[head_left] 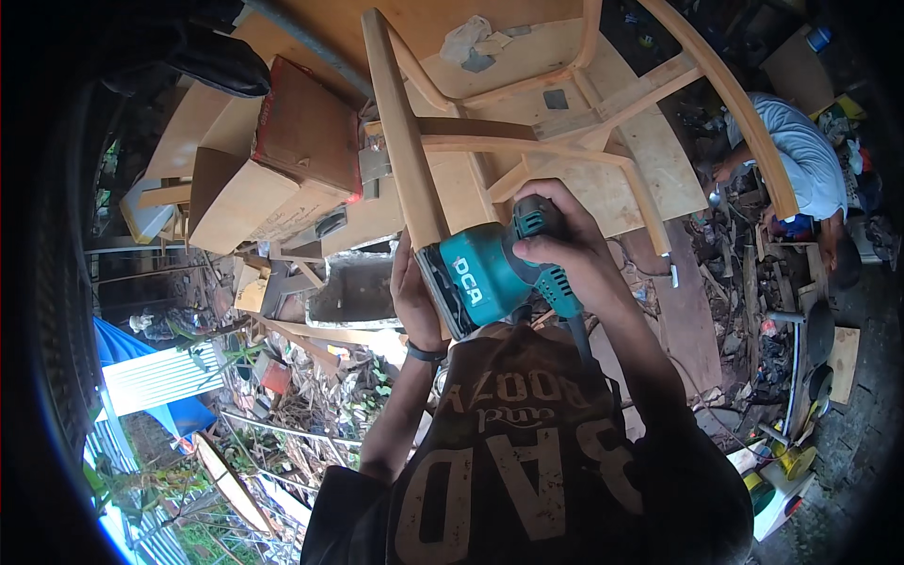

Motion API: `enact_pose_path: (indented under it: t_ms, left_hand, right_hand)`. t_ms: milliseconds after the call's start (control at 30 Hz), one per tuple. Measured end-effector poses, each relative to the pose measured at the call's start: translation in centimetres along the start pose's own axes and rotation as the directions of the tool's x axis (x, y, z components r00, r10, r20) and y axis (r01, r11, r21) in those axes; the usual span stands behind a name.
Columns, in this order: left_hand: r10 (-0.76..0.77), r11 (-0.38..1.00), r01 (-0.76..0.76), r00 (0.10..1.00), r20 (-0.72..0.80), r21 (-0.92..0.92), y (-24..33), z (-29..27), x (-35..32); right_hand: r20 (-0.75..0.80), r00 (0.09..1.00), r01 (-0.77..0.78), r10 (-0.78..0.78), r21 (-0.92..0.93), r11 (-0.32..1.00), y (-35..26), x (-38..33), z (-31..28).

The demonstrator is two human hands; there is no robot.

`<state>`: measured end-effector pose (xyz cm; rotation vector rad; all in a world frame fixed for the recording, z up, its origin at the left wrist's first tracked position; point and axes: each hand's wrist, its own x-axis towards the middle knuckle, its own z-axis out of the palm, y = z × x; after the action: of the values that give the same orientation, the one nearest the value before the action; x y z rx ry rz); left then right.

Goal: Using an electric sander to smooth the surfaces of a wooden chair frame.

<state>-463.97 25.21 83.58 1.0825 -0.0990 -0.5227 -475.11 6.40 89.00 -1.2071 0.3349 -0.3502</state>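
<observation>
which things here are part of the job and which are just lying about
In the job:
- teal power sander
- wooden chair frame
- board under it

Apparently just lying about:
- cardboard box
- crumpled plastic

Between the left grip [414, 294] and the right grip [565, 235], the green sander [480, 278] blocks any straight crossing, and the wooden chair frame [400, 122] bars the way ahead with its long rail, crosspieces and legs, leaving only the gaps between them over the table [680, 174]. Left of the left grip is open air, bounded farther forward by the cardboard box [306, 132]. Right of the right grip, a hand could pass beyond the short leg's tip, while the wearer's shirt [508, 452] closes off the near side.
</observation>
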Motion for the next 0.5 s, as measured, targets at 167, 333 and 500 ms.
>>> enact_pose_path:
  t_ms: [167,333,500]
  left_hand:
    - [0.0,0.988,0.005,0.999,-0.036,0.152,0.3,0.0,0.1]
    - [0.016,0.979,-0.01,0.999,-0.03,0.202,-0.1,0.3,0.5]
    - [0.044,0.984,-0.037,0.998,-0.039,0.173,-0.2,-1.1,0.5]
  right_hand:
    - [-0.048,0.999,0.004,0.007,0.222,0.975,1.3,10.5,-0.9]
    - [-0.014,0.999,0.035,-0.033,0.209,0.977,1.6,13.0,-2.1]
    - [0.064,0.997,0.044,-0.043,-0.025,0.999,1.4,0.1,-2.0]
